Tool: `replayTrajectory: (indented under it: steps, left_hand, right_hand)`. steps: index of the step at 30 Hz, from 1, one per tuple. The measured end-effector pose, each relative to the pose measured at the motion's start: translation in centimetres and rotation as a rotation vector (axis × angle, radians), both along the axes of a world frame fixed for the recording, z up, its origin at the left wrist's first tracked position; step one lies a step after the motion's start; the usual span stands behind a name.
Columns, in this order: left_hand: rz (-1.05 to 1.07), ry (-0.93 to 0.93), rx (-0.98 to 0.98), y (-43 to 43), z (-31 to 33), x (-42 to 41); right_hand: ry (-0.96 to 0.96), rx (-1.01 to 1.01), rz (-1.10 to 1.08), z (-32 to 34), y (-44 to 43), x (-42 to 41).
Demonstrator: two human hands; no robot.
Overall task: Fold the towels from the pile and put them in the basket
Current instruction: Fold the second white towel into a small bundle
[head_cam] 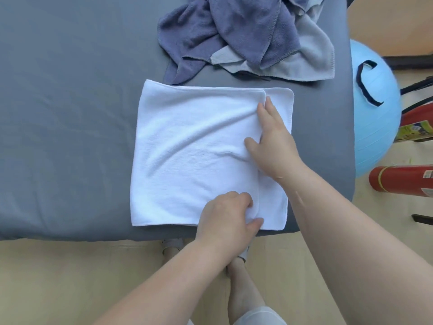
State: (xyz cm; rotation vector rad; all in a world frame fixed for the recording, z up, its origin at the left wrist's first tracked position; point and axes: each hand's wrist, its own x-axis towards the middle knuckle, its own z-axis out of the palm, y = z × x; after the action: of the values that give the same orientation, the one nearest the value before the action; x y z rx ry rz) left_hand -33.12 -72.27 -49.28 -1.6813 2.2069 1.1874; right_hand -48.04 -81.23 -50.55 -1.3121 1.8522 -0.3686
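Two hands on white towel (194, 156), folded flat at near tabletop (70, 113) edge: left hand (228, 213) pinching near fold corner, right hand (273, 141) spread, gripping far fold edge. Pile (246, 36) beyond.

A: From my screen the towel (196, 156) under the hands is plain white, on a slate-grey table cover (70, 113).

B: And the pile (246, 36)?

A: Dusty blue-purple ones over a pale grey one. Sky-blue ball (375, 127), red cylinder (400, 180) beside it.
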Motion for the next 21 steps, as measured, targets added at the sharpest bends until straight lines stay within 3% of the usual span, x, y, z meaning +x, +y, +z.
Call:
replayTrajectory:
  steps: [6,10,12,16,21]
  left_hand:
    - [0.147,0.221,-0.2,-0.5,0.3,3.7]
    - [0.323,0.142,-0.385,-1.8,0.1,8.9]
    - [0.433,0.052,-0.426,-2.3,0.1,11.3]
    - [0.626,-0.097,-0.327,-3.2,0.2,14.9]
    - [0.677,-0.158,-0.139,-3.4,0.0,17.5]
  right_hand:
    - [0.021,-0.065,-0.154,0.9,0.7,2.0]
    - [0.437,-0.226,-0.076,1.5,0.7,5.1]
    - [0.467,-0.263,0.058,1.7,0.1,7.1]
    - [0.359,-0.215,0.378,2.1,-2.3,11.5]
    - [0.342,-0.186,0.504,1.8,-6.5,16.7]
